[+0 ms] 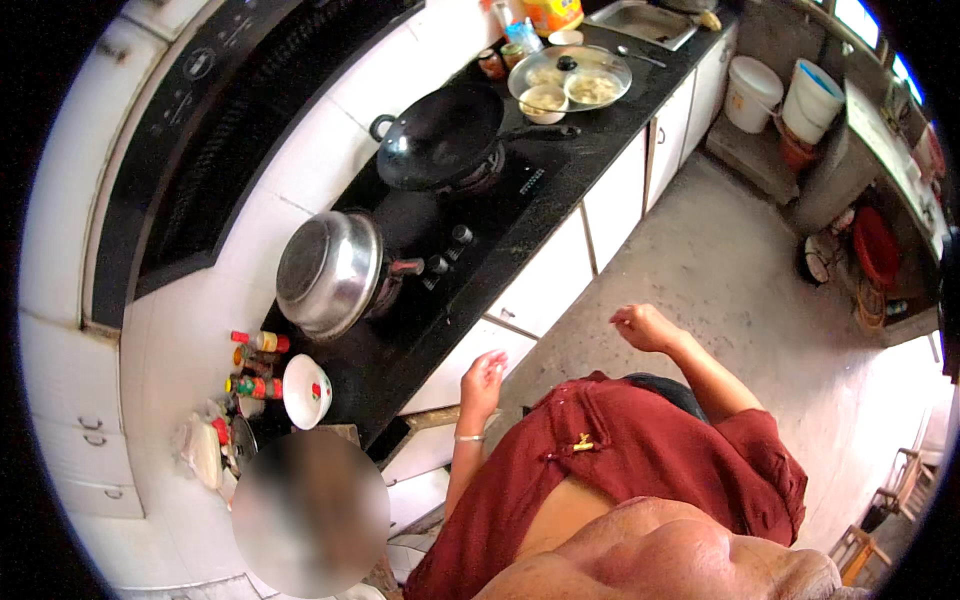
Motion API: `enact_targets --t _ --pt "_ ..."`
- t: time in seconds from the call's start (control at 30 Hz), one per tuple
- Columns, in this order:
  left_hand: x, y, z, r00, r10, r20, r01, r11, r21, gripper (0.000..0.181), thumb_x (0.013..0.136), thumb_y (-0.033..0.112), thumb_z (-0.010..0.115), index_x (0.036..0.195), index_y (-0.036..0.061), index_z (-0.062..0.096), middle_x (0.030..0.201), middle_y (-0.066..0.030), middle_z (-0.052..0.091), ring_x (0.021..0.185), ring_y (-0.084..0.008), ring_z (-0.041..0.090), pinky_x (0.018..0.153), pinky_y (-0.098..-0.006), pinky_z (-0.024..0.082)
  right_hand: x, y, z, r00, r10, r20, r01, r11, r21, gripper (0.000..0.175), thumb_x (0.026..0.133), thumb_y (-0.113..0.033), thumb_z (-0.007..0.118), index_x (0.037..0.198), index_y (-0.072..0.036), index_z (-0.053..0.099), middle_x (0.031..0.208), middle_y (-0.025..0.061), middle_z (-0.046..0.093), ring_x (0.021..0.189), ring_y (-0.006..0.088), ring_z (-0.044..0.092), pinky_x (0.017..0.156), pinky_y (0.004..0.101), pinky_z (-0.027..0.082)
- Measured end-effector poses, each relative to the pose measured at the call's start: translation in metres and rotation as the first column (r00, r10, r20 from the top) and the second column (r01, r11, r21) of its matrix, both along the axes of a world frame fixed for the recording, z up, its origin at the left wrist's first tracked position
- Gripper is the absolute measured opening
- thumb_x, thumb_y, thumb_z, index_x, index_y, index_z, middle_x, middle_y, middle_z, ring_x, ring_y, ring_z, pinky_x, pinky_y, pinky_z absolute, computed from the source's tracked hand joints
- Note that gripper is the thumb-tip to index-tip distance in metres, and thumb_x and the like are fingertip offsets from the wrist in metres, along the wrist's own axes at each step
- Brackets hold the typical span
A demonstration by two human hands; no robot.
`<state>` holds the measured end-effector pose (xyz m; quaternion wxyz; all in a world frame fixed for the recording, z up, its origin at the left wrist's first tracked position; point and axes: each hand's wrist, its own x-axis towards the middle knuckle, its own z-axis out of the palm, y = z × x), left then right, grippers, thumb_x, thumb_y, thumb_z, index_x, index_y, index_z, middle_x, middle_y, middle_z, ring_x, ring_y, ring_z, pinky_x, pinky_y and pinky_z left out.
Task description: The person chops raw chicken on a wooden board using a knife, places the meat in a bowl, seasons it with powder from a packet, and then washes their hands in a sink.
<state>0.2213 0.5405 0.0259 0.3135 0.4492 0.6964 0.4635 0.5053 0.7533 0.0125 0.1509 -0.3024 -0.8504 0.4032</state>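
My left hand (484, 379) is raised in front of the white cabinet doors below the counter edge, a bracelet on its wrist; it touches nothing, its fingers loosely curled. Over the concrete floor hangs my right hand (641, 328), also bent at the fingers, with no object visible in it. On the black cooktop (412, 214) sit a black wok (442, 139) and, nearer, an upturned metal basin (330, 274) over one burner. A white bowl (306, 391) with a red pattern stands beside several sauce bottles (259, 386). A glass lid (570, 75) lies over bowls of food (543, 103).
The range hood (202, 127) juts out above the cooktop. A steel sink (645, 22) is at the counter's far end. White buckets (754, 94) stand in the far corner, and wooden chairs (862, 559) at the lower right. A blurred patch hides the lower left.
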Motion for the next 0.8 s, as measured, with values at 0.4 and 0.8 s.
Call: enact_targets --t 0.4,0.8 --pt "0.036 0.231 -0.006 0.87 -0.492 0.025 0.49 0.869 0.074 0.022 0.085 0.003 0.052 0.106 0.0022 0.06 0.097 -0.0094 0.063 0.087 -0.0165 0.062 0.077 -0.0279 0.05 0.084 0.065 0.033 0.859 -0.477 0.187 0.506 0.848 -0.158 0.019 0.082 -0.01 0.055 0.094 -0.001 0.066 0.09 0.0201 0.065 0.081 0.0315 0.065 0.072 0.0366 0.051" --pt "0.074 0.352 -0.006 0.73 -0.668 0.148 0.682 0.728 -0.078 0.024 0.085 0.001 0.051 0.107 0.0006 0.059 0.097 -0.0087 0.061 0.091 -0.0164 0.061 0.083 -0.0285 0.049 0.095 0.159 0.027 0.83 -0.531 0.172 0.556 0.759 -0.339 0.019 0.083 -0.009 0.056 0.097 0.002 0.063 0.079 0.0159 0.067 0.068 0.0188 0.065 0.064 0.0296 0.05"
